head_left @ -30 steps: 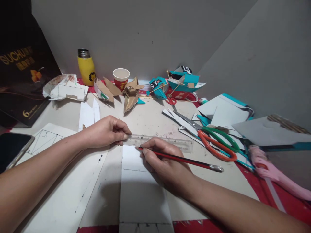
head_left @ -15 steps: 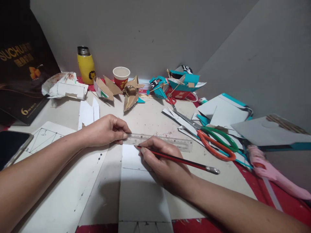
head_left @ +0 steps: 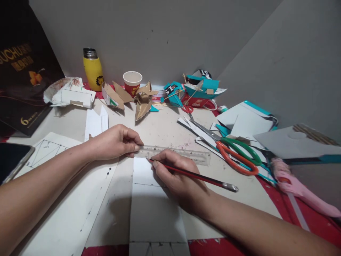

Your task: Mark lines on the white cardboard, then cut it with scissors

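My left hand (head_left: 119,143) pinches the left end of a clear plastic ruler (head_left: 183,153), which lies across the far end of a white card strip (head_left: 157,209). In my right hand (head_left: 176,170) is a red and black pencil (head_left: 197,175), its tip on the card just below the ruler's edge. Pencil lines cross the strip, with slanted marks at its near end. Under my left forearm lies a larger white sheet (head_left: 58,213) with dots and drawn lines.
Scissors with green and orange handles (head_left: 237,156) rest on card scraps at right, near a pink glue gun (head_left: 295,185). Behind stand a yellow bottle (head_left: 92,71), a paper cup (head_left: 132,83) and folded cardboard pieces (head_left: 144,103). A phone (head_left: 13,160) lies at left.
The pencil's back end has shifted slightly left, and its tip has moved a little left along the ruler. My left hand keeps its hold on the ruler.
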{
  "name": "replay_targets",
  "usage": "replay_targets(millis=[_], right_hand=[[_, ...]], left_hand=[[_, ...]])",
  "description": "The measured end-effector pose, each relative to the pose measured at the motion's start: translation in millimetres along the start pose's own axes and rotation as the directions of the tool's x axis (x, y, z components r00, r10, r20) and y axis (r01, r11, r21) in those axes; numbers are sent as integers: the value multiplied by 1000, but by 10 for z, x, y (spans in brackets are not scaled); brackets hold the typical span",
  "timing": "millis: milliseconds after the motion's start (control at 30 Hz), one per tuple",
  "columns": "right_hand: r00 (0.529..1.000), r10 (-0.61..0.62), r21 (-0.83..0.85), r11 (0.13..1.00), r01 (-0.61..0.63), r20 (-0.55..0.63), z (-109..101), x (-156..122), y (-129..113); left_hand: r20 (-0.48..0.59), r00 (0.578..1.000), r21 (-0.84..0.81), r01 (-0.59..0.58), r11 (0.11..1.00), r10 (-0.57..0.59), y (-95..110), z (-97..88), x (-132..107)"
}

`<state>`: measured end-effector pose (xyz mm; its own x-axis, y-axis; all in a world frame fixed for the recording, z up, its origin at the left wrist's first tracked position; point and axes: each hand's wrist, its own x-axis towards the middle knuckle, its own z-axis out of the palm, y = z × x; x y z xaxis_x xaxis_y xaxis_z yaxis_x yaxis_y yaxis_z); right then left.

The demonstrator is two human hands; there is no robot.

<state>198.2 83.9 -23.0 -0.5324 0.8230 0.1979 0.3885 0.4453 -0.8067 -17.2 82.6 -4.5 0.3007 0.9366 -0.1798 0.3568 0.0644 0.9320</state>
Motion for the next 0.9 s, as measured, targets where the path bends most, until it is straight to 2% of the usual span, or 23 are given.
replay_targets(millis=[900], right_hand=[[996,81,16,996,-82,48,-34,-2,8]], left_hand=[[-6,1000,-6,-11,1000,11,-26,5,8]])
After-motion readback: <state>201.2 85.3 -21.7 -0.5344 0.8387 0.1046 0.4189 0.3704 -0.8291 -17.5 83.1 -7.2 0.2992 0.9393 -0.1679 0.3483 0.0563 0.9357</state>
